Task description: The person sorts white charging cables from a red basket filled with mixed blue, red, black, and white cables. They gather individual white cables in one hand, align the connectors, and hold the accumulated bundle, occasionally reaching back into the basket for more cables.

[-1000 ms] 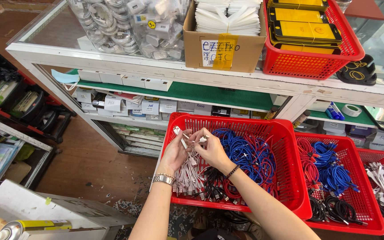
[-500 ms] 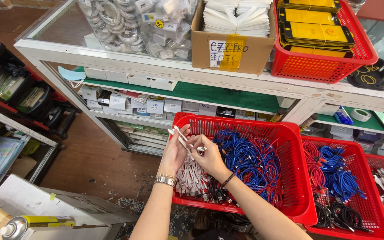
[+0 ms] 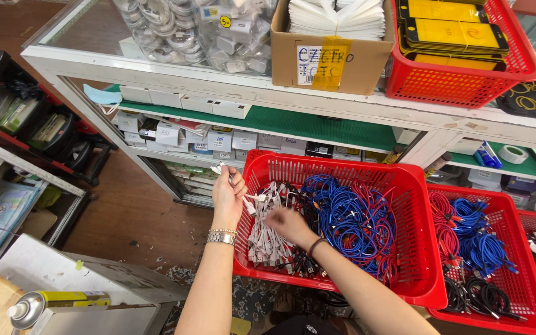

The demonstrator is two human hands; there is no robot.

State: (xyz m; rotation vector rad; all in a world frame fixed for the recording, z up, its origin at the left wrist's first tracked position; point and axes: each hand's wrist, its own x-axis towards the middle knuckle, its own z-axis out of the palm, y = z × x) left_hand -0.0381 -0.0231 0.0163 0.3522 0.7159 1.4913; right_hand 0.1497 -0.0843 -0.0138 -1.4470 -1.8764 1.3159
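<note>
Left hand pinches white cable ends upright at the red plastic basket's nine-o'clock rim, while the blurred right hand, grip unclear, reaches the white cable bundle.

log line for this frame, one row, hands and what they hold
left hand: raised at basket edge, pinching white cables | right hand: down among cables, blurred, grip unclear | red basket: white, blue, red, black cables

I see a cardboard box on the glass shelf; yellow-filled red basket just right of it, bagged cables left.
</note>
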